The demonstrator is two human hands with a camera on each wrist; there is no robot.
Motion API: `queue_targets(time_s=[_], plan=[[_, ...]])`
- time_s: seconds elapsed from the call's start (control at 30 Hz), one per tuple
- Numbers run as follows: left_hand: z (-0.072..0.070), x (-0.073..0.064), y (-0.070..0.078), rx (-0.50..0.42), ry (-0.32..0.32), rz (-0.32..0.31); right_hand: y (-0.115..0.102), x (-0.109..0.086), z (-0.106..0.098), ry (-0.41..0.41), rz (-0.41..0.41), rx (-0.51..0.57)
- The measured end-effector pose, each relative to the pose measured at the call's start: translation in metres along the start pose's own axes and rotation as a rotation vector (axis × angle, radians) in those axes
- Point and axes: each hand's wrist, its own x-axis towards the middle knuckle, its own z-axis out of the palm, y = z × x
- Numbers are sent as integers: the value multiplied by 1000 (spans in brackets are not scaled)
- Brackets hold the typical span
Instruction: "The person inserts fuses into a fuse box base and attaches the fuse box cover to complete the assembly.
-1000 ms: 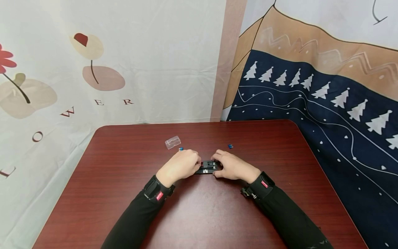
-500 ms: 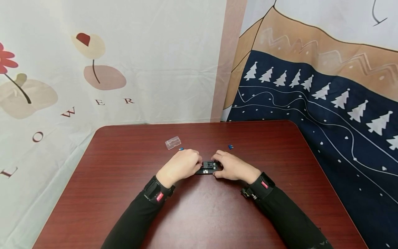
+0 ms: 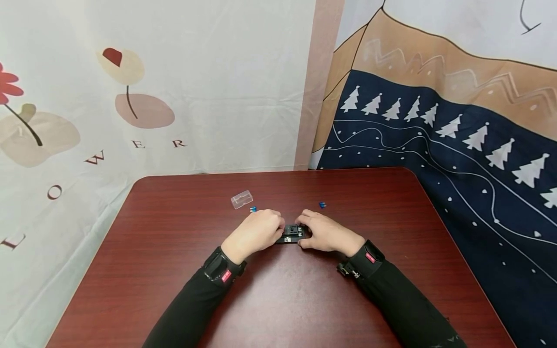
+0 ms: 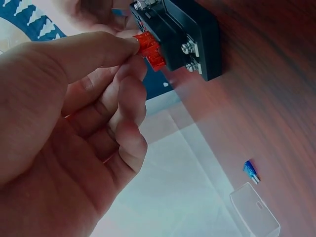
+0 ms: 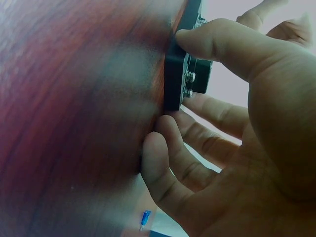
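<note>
A black fuse block (image 3: 292, 234) with screw terminals lies on the table between both hands. My left hand (image 3: 256, 230) pinches a red blade fuse (image 4: 151, 51) between thumb and index finger, against the raised middle of the block. How deep the fuse sits in it I cannot tell. From the other end, my right hand (image 3: 326, 231) grips the block, its thumb (image 5: 197, 40) on the near edge and fingers around the far side. Left fingers hide the block's left end in the head view.
Beyond the left hand lie a blue blade fuse (image 3: 253, 209) and a clear plastic cover (image 3: 241, 199). Another blue blade fuse (image 3: 322, 205) is behind the right hand. The reddish-brown table (image 3: 296, 299) ends at hanging printed cloths at the back.
My left hand has shifted slightly right along the block, uncovering more of the blue fuse behind it. The right hand stays in place, holding the block.
</note>
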Motion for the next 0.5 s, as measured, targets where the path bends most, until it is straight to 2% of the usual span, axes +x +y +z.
queue_targets(time_s=[0.5], plan=[[5,0,1,35,23,-2,-1,-1,-1,3,-9,-1]])
